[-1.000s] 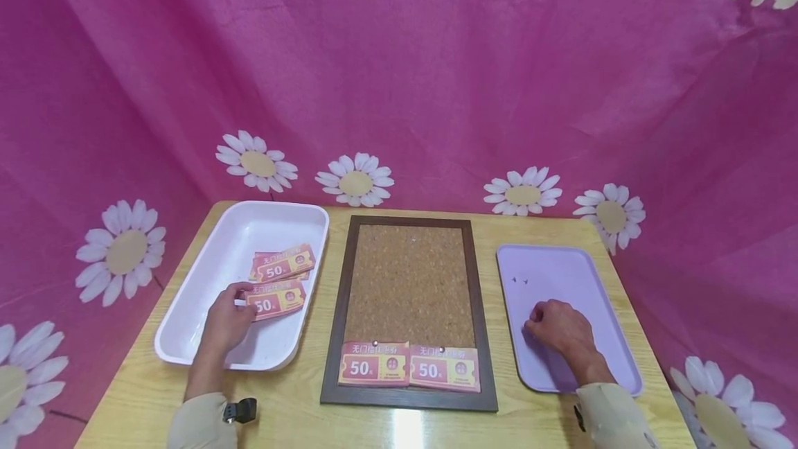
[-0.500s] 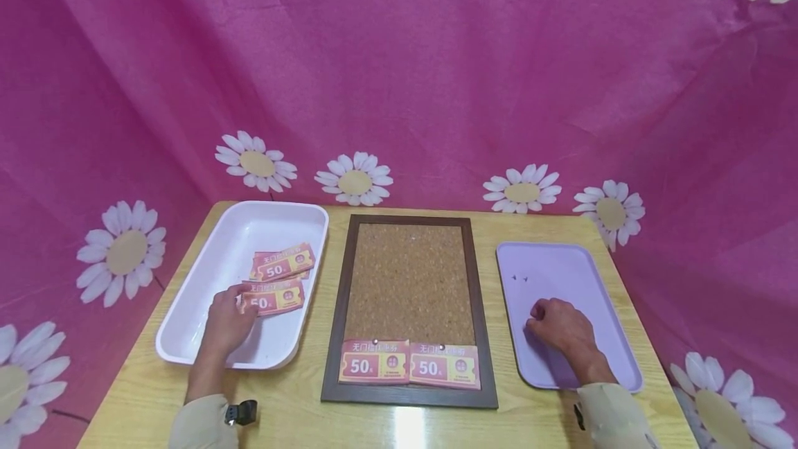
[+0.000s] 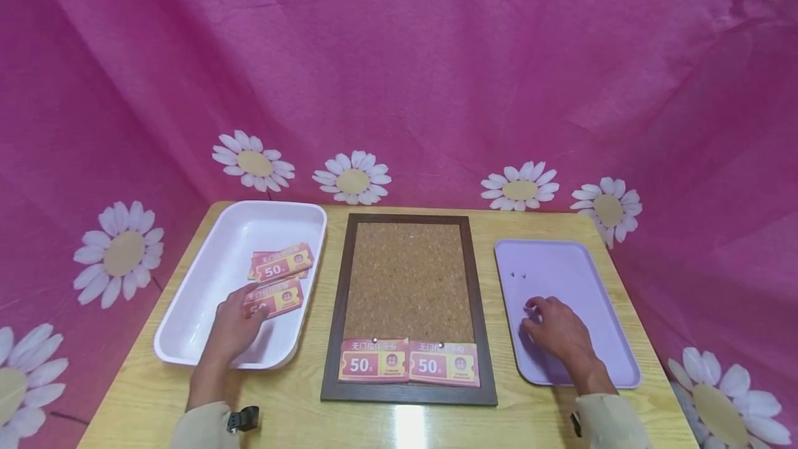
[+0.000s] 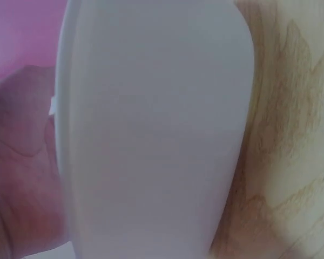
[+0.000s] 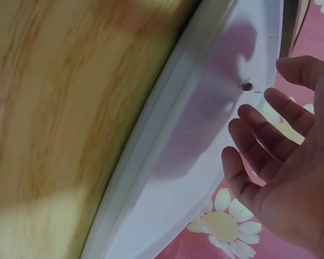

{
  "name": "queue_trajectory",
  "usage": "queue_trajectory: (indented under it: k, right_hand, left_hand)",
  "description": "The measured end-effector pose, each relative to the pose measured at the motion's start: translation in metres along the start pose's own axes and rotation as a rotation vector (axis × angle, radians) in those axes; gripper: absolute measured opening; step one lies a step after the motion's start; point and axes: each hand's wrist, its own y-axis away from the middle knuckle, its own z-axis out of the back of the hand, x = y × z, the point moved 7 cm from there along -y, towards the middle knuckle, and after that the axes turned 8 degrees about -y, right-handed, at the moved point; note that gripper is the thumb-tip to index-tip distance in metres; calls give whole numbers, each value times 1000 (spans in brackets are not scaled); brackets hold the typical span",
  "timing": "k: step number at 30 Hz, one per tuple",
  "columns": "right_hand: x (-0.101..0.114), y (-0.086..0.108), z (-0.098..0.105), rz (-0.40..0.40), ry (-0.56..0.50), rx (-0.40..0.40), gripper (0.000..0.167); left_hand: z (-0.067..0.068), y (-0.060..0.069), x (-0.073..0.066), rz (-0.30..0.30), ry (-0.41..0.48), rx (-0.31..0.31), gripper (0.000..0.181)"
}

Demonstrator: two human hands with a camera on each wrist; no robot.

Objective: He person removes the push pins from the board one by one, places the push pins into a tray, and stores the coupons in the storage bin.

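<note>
My left hand [image 3: 233, 324] is inside the white tray [image 3: 187, 303], its thumb and fingers around the left end of a red-and-yellow 50 coupon [image 3: 283, 298]. More coupons [image 3: 283, 263] overlap just behind it. In the left wrist view, the tray wall hides the fingertips of that hand [image 4: 24, 162]. Over the purple tray [image 3: 589, 283] is my right hand [image 3: 557, 328], with loosely bent fingers. The right wrist view has thumb and fingers apart, and a dark push pin [image 5: 247, 86] lies near the fingertips of this hand [image 5: 291, 156]. Two small pins [image 3: 518, 275] lie farther back on that tray.
Between the trays lies a framed cork board [image 3: 408, 283]. Two coupons [image 3: 374, 364] [image 3: 442, 366] are pinned side by side along its lower edge. The wooden table [image 3: 287, 407] meets a pink flowered cloth [image 3: 399, 89] at the back and sides.
My left hand has moved slightly forward and right over the near coupon, covering more of its left end. My right thumb and fingers have spread apart.
</note>
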Motion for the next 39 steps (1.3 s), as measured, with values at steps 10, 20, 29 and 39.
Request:
queue_trajectory:
  k: [10,20,29,39]
  right_hand:
    - [19,10,-3,71,6,-35,56]
    - [42,20,-12,93,30,13,70]
    - [57,31,-20,115,17,-20,69]
    - [74,39,-28,92,-47,15,69]
  left_hand:
    - [2,7,-15,-74,-64,-15,68]
    - [-5,19,-34,-190,-153,-101,63]
    - [-19,29,-53,-252,-233,-137,62]
    - [-29,38,-71,-269,-232,-125,63]
